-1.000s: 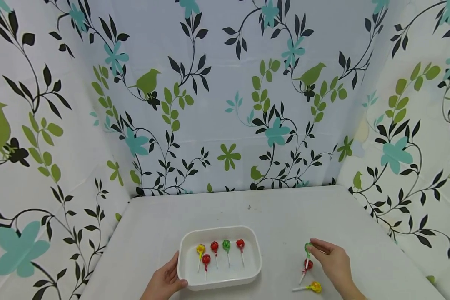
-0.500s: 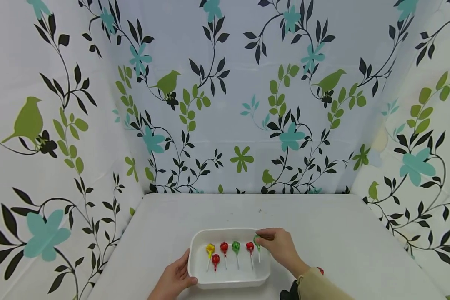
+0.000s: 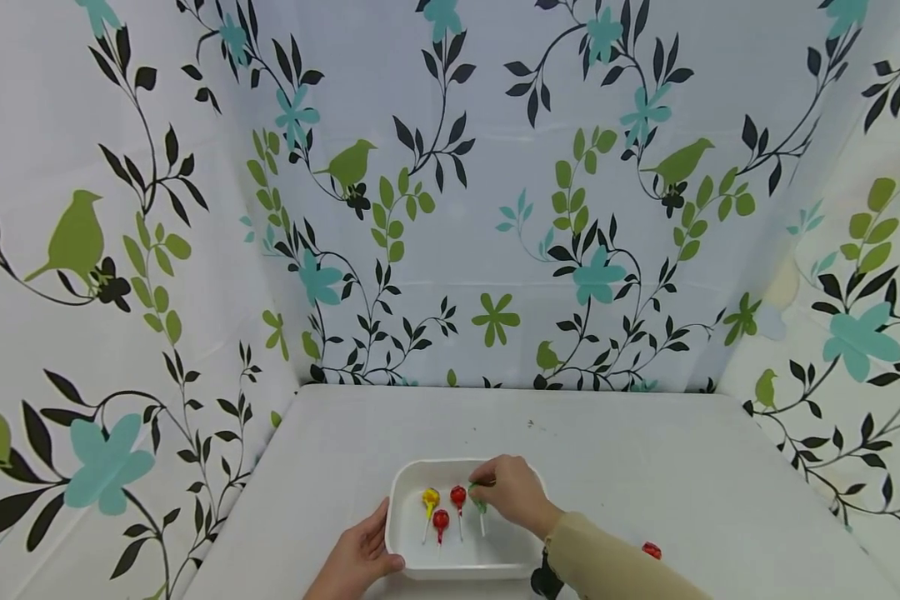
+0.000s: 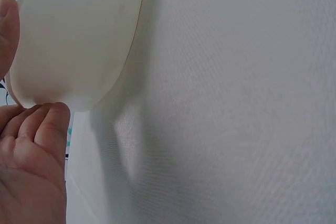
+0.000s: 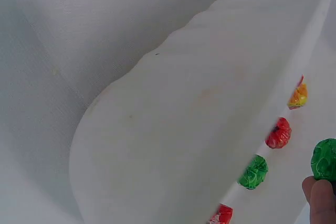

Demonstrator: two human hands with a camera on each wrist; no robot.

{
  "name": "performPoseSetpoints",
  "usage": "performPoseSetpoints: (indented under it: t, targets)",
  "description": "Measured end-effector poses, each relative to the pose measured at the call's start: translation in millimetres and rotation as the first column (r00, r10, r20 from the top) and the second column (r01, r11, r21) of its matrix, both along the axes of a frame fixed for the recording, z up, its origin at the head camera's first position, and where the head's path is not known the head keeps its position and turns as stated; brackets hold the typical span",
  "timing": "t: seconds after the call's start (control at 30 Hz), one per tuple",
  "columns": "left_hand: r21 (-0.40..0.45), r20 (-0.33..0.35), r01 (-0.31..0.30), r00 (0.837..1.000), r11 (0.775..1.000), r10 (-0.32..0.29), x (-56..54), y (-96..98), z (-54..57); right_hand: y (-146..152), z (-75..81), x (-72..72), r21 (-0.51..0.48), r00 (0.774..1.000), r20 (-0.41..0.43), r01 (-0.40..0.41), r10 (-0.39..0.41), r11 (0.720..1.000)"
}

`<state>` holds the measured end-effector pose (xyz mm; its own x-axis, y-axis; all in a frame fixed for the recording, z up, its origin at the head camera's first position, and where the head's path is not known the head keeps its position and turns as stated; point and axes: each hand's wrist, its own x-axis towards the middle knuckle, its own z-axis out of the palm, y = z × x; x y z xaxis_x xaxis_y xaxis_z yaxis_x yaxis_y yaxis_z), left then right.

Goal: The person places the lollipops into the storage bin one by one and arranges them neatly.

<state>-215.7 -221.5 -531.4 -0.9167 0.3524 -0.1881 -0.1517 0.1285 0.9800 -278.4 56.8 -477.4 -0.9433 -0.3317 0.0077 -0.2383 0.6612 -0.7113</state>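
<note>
A white plastic tray (image 3: 465, 572) stands on the table. My left hand (image 3: 362, 550) grips its left end; in the left wrist view the fingertips (image 4: 50, 116) press against the tray's end wall. Over the tray, my right hand (image 3: 516, 496) pinches a green-wrapped lollipop (image 5: 324, 158) by its head. Inside the tray lie a yellow lollipop (image 3: 431, 498), red lollipops (image 3: 440, 520) and another green lollipop (image 5: 253, 172). That green one and a red one (image 5: 221, 214) are partly covered by my right hand in the head view.
A red lollipop (image 3: 652, 550) lies on the white table (image 3: 645, 467) right of the tray, partly behind my right sleeve (image 3: 607, 554). A black object (image 3: 546, 581) sits at my right wrist. Patterned curtains (image 3: 420, 208) enclose the table's back and sides.
My right hand has carried the green lollipop from the table at the right to the tray, then further left above the lollipops in it. My left hand keeps its grip. The head view has shifted.
</note>
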Motion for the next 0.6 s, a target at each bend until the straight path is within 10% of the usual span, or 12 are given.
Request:
performPoseSetpoints:
  t: [0.6]
  targets:
    - [0.004,-0.035,0.002,0.999,1.000,-0.002,0.7,0.6,-1.6,-30,4.6,-16.5,0.293,0.987,0.079,-0.157,0.140,0.943]
